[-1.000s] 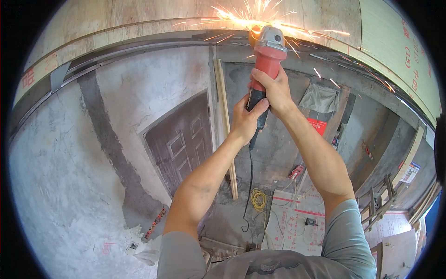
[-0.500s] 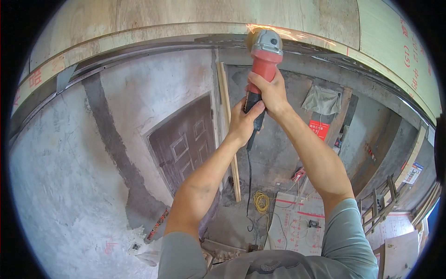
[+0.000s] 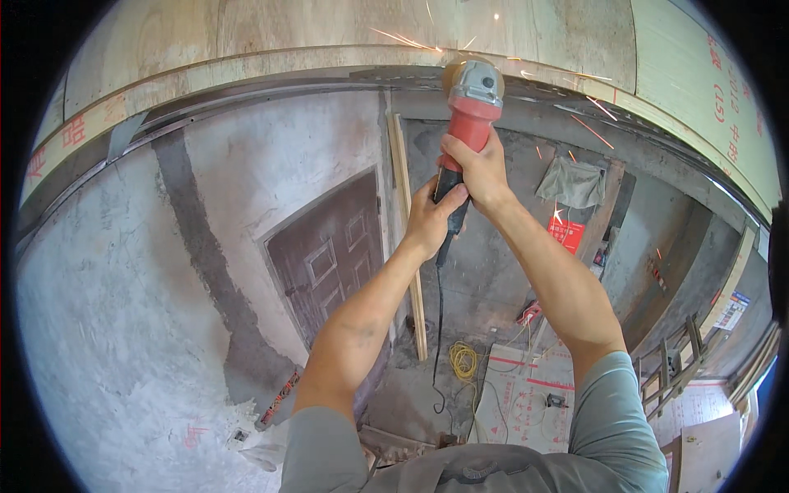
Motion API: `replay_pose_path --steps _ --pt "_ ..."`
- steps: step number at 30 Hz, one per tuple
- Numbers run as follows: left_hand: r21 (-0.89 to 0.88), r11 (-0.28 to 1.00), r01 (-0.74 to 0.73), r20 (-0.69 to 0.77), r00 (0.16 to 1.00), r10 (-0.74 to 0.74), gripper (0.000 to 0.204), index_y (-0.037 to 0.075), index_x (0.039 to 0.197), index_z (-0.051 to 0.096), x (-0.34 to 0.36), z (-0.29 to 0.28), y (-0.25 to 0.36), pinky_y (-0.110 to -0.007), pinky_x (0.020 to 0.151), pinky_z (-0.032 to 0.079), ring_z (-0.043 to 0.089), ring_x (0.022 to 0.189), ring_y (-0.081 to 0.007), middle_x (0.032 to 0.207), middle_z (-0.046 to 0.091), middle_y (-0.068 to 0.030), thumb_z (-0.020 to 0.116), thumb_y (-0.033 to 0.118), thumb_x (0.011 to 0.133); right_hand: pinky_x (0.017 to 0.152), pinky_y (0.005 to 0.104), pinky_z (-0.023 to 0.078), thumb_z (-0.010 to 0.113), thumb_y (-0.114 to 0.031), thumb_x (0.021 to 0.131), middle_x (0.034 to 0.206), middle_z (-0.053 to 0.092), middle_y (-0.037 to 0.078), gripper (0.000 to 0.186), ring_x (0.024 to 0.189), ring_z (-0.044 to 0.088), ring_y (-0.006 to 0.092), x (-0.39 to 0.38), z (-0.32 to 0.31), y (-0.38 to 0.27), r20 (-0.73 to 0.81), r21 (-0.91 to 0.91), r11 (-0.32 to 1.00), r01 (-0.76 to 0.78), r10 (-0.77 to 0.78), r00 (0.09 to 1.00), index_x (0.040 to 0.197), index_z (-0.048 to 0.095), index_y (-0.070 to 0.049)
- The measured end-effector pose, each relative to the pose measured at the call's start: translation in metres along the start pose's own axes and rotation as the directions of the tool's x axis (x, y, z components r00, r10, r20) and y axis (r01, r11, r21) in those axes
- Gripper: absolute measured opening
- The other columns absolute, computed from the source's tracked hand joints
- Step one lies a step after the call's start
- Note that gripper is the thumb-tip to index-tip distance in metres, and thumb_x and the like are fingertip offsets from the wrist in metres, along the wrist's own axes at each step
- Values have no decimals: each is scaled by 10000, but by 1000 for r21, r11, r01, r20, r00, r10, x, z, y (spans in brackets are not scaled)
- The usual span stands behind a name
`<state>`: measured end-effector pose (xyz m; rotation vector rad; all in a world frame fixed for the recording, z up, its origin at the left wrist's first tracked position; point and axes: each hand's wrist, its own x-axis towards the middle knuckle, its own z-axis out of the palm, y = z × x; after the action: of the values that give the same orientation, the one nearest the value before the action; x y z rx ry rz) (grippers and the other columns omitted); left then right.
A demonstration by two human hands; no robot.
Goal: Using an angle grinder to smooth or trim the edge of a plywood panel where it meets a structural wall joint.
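Both my arms reach up, holding a red and black angle grinder (image 3: 472,117) with a grey metal head. My left hand (image 3: 431,218) is wrapped round the black rear of its body, near the cord. Higher up, my right hand (image 3: 480,168) grips the red part. The grinder's disc (image 3: 450,76) meets the lower edge of the wooden panel (image 3: 329,62), where a dark metal strip (image 3: 394,74) runs along. Sparks fly left and right from there; the exact contact point is hidden by the head. A black cord (image 3: 440,329) hangs down from the tool.
A brown panelled door (image 3: 325,255) stands left in a rough plaster wall (image 3: 107,279). Beside it leans a wooden batten (image 3: 404,238). Below lie a coiled yellow cable (image 3: 463,360) and white boards (image 3: 526,398). A ladder (image 3: 678,361) is at right; a grey cloth (image 3: 571,182) hangs behind.
The grinder has shifted very slightly right and down. Sparks that streamed tightly along the panel edge now scatter wider, some falling to the right. My grip is the same.
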<state>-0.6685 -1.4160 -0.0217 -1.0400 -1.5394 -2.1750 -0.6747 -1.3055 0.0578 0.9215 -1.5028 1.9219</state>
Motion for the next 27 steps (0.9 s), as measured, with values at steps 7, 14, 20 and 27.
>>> replay_pose_path --steps 7,14,20,27 --pt "-9 999 -36 -7 999 36 425 47 1066 588 1 0 -6 -290 446 462 591 522 -141 706 603 -43 744 421 934 685 335 594 783 -159 852 996 620 97 474 770 662 178 3 -1 3 11 -31 999 15 -15 1000 1199 498 -4" --pt "-8 1000 -22 7 1000 22 435 52 1074 587 0 -4 -10 -284 448 466 599 527 -140 710 610 -44 748 430 928 671 332 572 778 -158 851 975 619 91 463 767 652 171 -2 -1 4 -12 -43 999 29 -29 1000 1188 500 -5" --pt "-12 998 -54 -8 998 54 463 45 1076 584 2 -9 -15 -281 447 465 602 525 -146 717 618 -51 760 443 918 666 346 571 750 -125 876 947 616 81 423 731 669 189 -2 5 3 49 -105 994 33 -28 998 1199 496 -27" --pt "41 999 -31 43 999 29 392 45 1090 569 8 -3 -16 -292 483 480 618 558 -156 754 638 -74 700 394 970 642 324 560 770 -139 858 955 625 88 445 732 652 160 1 -7 9 -13 -42 998 42 -43 999 1188 499 -13"
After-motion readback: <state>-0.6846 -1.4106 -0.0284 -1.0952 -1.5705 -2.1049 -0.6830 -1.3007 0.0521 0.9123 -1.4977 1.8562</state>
